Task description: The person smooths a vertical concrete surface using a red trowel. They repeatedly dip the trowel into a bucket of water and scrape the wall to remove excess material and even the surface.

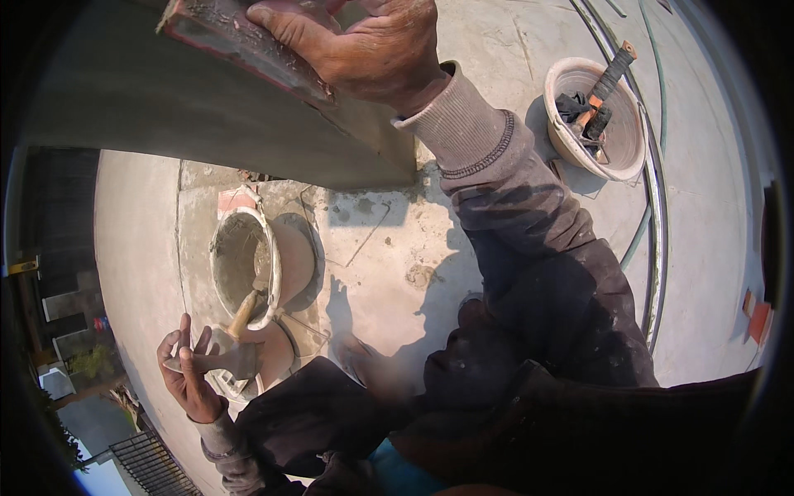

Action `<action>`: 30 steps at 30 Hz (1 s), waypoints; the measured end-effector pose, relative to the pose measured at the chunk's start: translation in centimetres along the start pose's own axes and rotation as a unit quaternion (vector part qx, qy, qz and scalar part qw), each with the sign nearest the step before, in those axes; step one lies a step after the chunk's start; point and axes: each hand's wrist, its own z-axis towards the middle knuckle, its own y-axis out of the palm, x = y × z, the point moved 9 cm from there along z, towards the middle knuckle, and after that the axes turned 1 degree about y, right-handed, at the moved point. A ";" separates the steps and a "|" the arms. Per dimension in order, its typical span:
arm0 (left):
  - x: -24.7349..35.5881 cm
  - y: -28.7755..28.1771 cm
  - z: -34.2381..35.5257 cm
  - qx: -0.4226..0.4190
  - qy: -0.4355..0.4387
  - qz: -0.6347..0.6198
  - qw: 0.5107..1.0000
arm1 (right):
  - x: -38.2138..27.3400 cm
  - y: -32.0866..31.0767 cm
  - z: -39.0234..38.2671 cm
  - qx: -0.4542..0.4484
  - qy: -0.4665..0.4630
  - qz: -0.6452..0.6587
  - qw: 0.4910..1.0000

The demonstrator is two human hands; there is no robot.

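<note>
Right hand (364, 45) clamped on float (248, 45), far; left hand (188, 368) loosely pinching trowel (219, 357). Risk: loose trowel slipping toward mortar bucket (240, 264).

Mortar bucket (242, 266) left — tool bowl (597, 116) right, both on concrete floor (389, 248).

a pale concrete floor (389, 248), stained and scratched, carries a mortar-caked bucket (240, 264) beside a low grey wall. well apart to the right stands a shallow basin (628, 140) holding a hammer; thin hoses (657, 215) curve past it.
</note>
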 end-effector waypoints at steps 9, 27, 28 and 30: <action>-0.9 3.3 1.7 -0.053 0.010 -0.035 0.998 | 3.1 -0.2 5.0 0.029 0.062 0.032 0.997; -1.0 4.6 3.3 -0.080 0.010 0.011 0.997 | 1.7 1.2 3.1 -0.125 0.195 -0.017 0.973; -1.0 2.8 2.5 -0.053 0.005 0.023 0.998 | 1.9 1.2 -0.3 -0.134 0.217 -0.031 0.967; -0.2 2.4 1.9 -0.024 -0.007 0.025 0.999 | 3.1 -2.9 -9.0 -0.087 0.226 -0.049 0.969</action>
